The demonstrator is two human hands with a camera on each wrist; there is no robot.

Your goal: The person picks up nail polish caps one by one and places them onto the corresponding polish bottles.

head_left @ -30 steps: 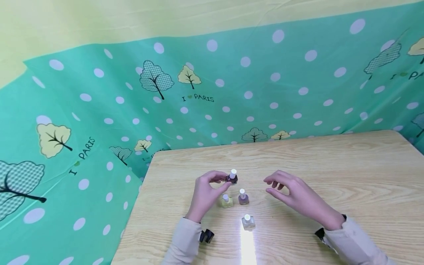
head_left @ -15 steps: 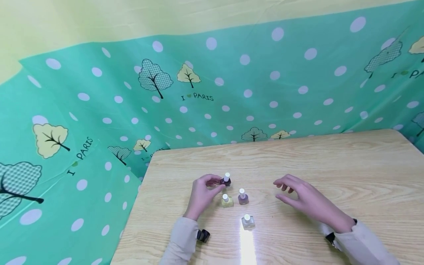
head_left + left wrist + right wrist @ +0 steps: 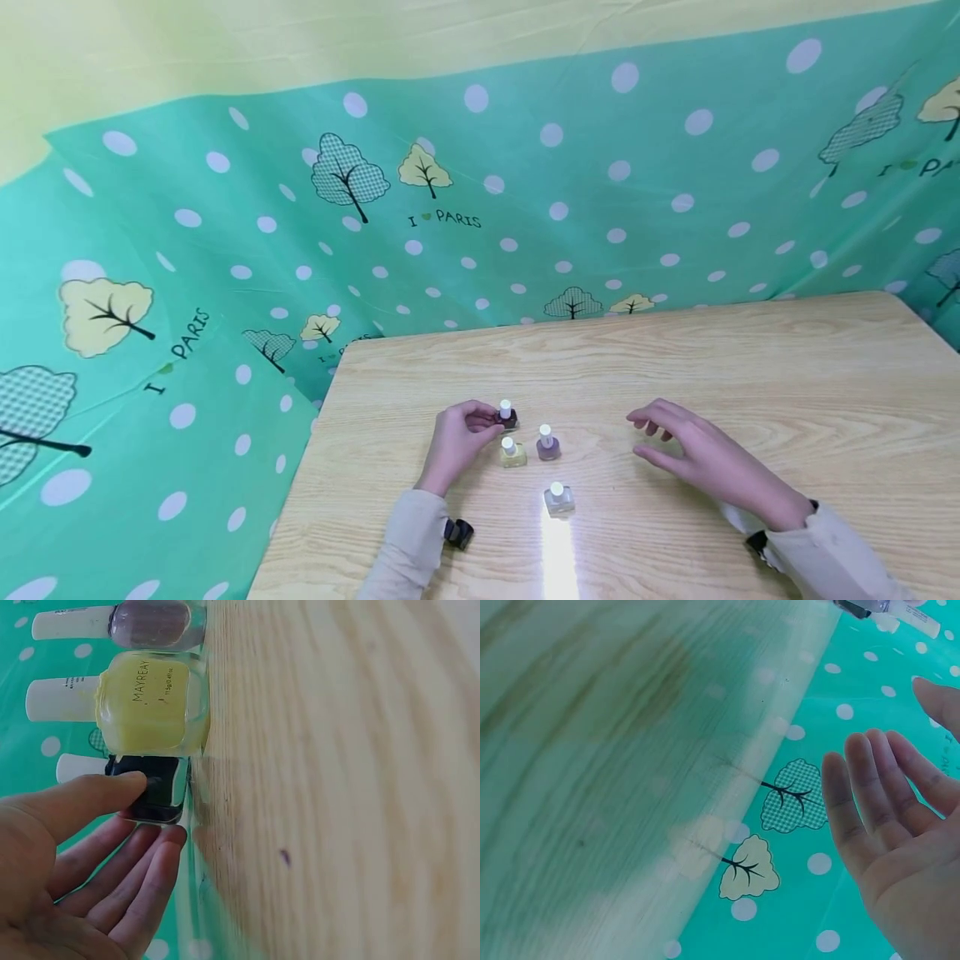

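My left hand [image 3: 455, 442] holds a dark nail polish bottle [image 3: 508, 419] with a white cap, upright at the table surface. In the left wrist view the thumb presses the front of that dark glass, and the fingers reach behind it. Just in front stands a yellow nail polish bottle [image 3: 146, 705], with a purple one [image 3: 548, 449] to its right. Nearer the person is a clear or whitish nail polish bottle [image 3: 559, 502]. Off to the right, my right hand [image 3: 693, 447] hovers over the table, fingers loosely bent and holding nothing.
The wood-grain table [image 3: 750, 367] ends at the back and left against a green dotted curtain [image 3: 525, 183]. A bright light reflection [image 3: 558, 558] lies on the tabletop before the clear bottle. Below the left wrist is a black wrist-camera piece [image 3: 459, 533].
My left hand has carried the dark bottle left and down, to behind the yellow one. My right hand has drawn back to the right. The other bottles stand as before.
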